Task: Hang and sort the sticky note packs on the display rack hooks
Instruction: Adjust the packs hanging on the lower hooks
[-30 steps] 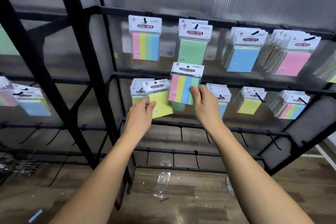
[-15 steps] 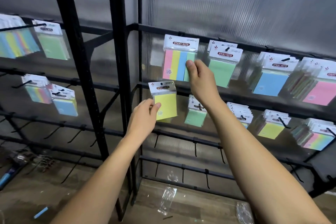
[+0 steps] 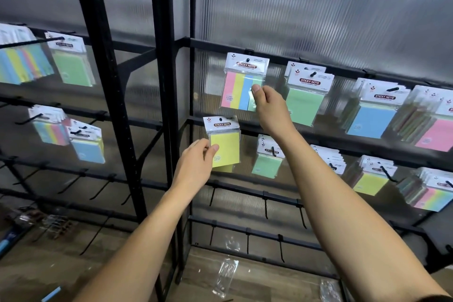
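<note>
My right hand (image 3: pixel 268 108) pinches the lower right corner of a striped sticky note pack (image 3: pixel 239 88) (pink, yellow, blue, green), whose header hole sits at the leftmost hook of the top rail (image 3: pixel 277 59). My left hand (image 3: pixel 197 167) grips the lower left corner of a yellow sticky note pack (image 3: pixel 224 144) at the leftmost spot of the second rail. To the right hang green packs (image 3: pixel 305 98), blue packs (image 3: pixel 373 115) and pink packs (image 3: pixel 434 130). Below them hang green (image 3: pixel 267 162), yellow (image 3: pixel 372 179) and rainbow packs (image 3: pixel 434 193).
A black upright post (image 3: pixel 164 95) divides this rack from another on the left, where striped (image 3: pixel 22 64), green (image 3: pixel 71 64) and blue packs (image 3: pixel 88 147) hang. Bare hooks (image 3: pixel 266 208) line the lower rails. Clear plastic wrappers (image 3: pixel 226 274) lie on the wooden floor.
My right hand has lifted the striped pack from in front of the second rail up to the top rail's left hook. The view has swung up and left. My left hand still holds the yellow pack.
</note>
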A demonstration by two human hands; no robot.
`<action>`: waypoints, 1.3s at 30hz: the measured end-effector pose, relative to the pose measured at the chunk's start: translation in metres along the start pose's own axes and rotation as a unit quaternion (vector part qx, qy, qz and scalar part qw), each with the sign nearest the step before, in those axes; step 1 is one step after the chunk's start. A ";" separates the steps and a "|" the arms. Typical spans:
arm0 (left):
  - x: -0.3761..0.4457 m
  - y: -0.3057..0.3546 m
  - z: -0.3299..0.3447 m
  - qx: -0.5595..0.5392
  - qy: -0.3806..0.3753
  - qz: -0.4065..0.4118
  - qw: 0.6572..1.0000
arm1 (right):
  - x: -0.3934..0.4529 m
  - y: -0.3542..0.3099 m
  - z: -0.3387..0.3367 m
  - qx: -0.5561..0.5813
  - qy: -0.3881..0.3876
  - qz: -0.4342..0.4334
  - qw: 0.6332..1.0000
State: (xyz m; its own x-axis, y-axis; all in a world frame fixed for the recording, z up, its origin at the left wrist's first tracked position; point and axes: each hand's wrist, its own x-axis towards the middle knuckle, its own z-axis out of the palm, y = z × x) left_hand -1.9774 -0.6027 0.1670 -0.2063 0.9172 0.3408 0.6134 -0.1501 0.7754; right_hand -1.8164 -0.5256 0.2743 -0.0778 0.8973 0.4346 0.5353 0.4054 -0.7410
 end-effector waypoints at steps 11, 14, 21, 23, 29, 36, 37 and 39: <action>-0.001 -0.009 0.016 -0.001 -0.030 -0.007 1.000 | -0.012 0.037 0.003 -0.022 -0.042 0.095 0.994; -0.005 -0.011 0.029 -0.017 -0.054 -0.002 0.998 | -0.037 0.065 -0.001 -0.051 -0.076 0.123 0.988; -0.014 0.007 0.079 -0.029 -0.128 0.022 0.991 | -0.107 0.142 -0.035 -0.101 -0.085 0.208 0.969; -0.016 0.021 0.097 -0.027 -0.150 0.039 0.988 | -0.123 0.158 -0.053 -0.113 -0.079 0.222 0.965; -0.026 0.082 0.158 -0.038 -0.212 0.083 0.973 | -0.154 0.198 -0.125 -0.131 -0.042 0.247 0.959; -0.040 0.163 0.235 -0.065 -0.240 0.122 0.961 | -0.174 0.226 -0.218 -0.059 0.017 0.239 0.969; -0.042 0.173 0.248 -0.067 -0.245 0.124 0.959 | -0.177 0.229 -0.231 -0.057 0.022 0.233 0.971; -0.049 0.194 0.272 -0.078 -0.257 0.128 0.955 | -0.181 0.239 -0.257 -0.063 0.038 0.221 0.972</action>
State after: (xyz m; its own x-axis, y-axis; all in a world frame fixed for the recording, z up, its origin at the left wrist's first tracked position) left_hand -1.6406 -0.5762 0.1564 0.3607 0.8971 0.2550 0.4643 -0.4099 0.7851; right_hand -1.4581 -0.6363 0.1503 0.2430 0.9617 0.1271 0.6012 -0.0465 -0.7977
